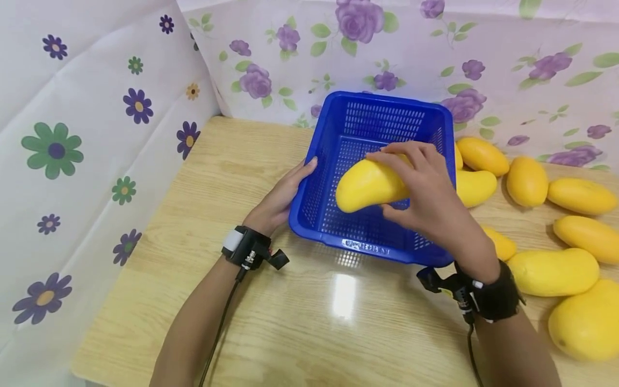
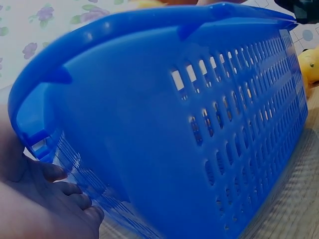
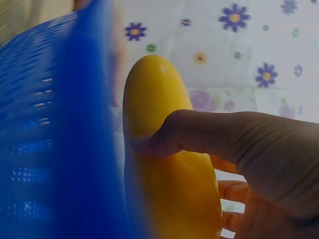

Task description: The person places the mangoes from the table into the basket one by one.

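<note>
My right hand (image 1: 425,188) grips a yellow mango (image 1: 369,185) over the inside of a blue plastic basket (image 1: 355,244). In the right wrist view the thumb (image 3: 164,137) presses one side of the mango, with the fingers round the other. At the basket's left side my left hand (image 1: 280,199) holds the rim, its thumb laid over the edge. Seen from the left wrist, its fingers (image 2: 75,196) lie against the slotted outer wall. Part of the basket floor is hidden behind the mango and right hand.
Several more mangoes lie on the wooden table (image 1: 193,236) to the right, including a long one (image 1: 553,271) and a large one (image 1: 587,322) near the front. Flowered sheets (image 1: 271,59) hang behind the table and along its left. Each wrist wears a strapped camera with a cable.
</note>
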A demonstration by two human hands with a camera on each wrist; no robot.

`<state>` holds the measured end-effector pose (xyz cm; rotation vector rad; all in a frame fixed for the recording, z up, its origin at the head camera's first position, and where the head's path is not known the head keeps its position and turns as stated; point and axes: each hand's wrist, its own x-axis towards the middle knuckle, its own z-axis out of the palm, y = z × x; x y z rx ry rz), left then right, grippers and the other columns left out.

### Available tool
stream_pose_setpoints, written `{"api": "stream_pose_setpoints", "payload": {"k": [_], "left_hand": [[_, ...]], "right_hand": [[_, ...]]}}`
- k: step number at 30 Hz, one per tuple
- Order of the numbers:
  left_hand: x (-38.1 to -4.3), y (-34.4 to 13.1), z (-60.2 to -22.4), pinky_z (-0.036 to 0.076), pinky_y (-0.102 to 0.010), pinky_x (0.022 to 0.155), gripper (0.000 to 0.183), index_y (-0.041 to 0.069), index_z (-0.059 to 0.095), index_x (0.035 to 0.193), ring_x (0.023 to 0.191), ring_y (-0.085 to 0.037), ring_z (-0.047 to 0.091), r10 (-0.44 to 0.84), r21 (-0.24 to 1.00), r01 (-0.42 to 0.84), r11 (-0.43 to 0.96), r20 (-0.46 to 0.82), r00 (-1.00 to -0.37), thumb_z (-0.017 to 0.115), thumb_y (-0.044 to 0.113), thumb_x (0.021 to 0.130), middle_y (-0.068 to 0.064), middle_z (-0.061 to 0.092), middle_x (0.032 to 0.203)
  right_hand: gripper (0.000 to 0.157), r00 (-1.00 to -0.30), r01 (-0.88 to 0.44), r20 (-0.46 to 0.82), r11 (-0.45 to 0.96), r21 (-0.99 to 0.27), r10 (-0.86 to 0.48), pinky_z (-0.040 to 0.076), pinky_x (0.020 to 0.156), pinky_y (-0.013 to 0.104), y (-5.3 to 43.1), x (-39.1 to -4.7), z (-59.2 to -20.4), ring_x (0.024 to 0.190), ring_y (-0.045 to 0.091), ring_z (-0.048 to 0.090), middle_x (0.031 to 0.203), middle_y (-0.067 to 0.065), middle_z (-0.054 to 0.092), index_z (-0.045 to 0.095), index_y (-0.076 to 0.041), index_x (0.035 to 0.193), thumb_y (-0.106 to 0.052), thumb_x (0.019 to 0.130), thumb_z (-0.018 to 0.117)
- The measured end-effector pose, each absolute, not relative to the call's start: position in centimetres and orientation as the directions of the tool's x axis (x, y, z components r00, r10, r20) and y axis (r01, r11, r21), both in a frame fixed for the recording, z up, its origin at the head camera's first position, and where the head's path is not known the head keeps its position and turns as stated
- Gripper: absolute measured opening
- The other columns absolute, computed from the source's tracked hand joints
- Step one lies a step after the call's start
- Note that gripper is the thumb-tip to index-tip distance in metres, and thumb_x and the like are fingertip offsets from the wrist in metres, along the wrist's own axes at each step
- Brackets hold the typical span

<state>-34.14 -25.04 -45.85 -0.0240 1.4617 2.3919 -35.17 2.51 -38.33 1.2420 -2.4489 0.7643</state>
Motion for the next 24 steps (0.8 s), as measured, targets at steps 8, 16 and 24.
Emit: {"api": "stream_pose_setpoints", "payload": {"k": [8, 16, 24], "left_hand": [[-34.2, -24.9, -45.9, 0.034, -0.053, 0.106, 0.060, 0.021, 0.032, 0.156, 0.113, -0.026, 0.056, 0.289, 0.858, -0.301, -0.415, -0.189, -0.938, 0.046, 0.042, 0.102, -0.016, 0.050, 0.138], [-34.1, -25.4, -45.9, 0.046, -0.037, 0.094, 0.058, 0.021, 0.034, 0.155, 0.119, -0.029, 0.054, 0.269, 0.863, -0.283, -0.418, -0.180, -0.946, 0.046, 0.042, 0.102, -0.017, 0.049, 0.140], [-34.3, -25.3, -46.1, 0.035, -0.042, 0.108, 0.061, 0.023, 0.029, 0.157, 0.137, -0.034, 0.038, 0.275, 0.865, -0.268, -0.425, -0.159, -0.948, 0.047, 0.042, 0.102, -0.015, 0.042, 0.148]], "right_hand": [[0.081, -0.597, -0.802, 0.411, 0.507, -0.315, -0.689, 0.026, 0.103, 0.059, 1.3, -35.0, -40.4, 0.124, 0.037, 0.037, 0.134, 0.012, 0.051, 0.056, -0.016, 0.138, -0.018, 0.065, 0.090], [0.078, -0.615, -0.785, 0.318, 0.521, -0.334, -0.722, 0.029, 0.103, 0.057, -0.7, -34.4, -41.2, 0.124, 0.036, 0.039, 0.136, 0.010, 0.053, 0.056, -0.018, 0.141, -0.023, 0.070, 0.088], [0.076, -0.665, -0.730, 0.161, 0.591, -0.344, -0.729, 0.036, 0.098, 0.057, -2.9, -34.4, -42.9, 0.120, 0.036, 0.044, 0.133, 0.011, 0.055, 0.056, -0.014, 0.140, -0.022, 0.072, 0.087]]}}
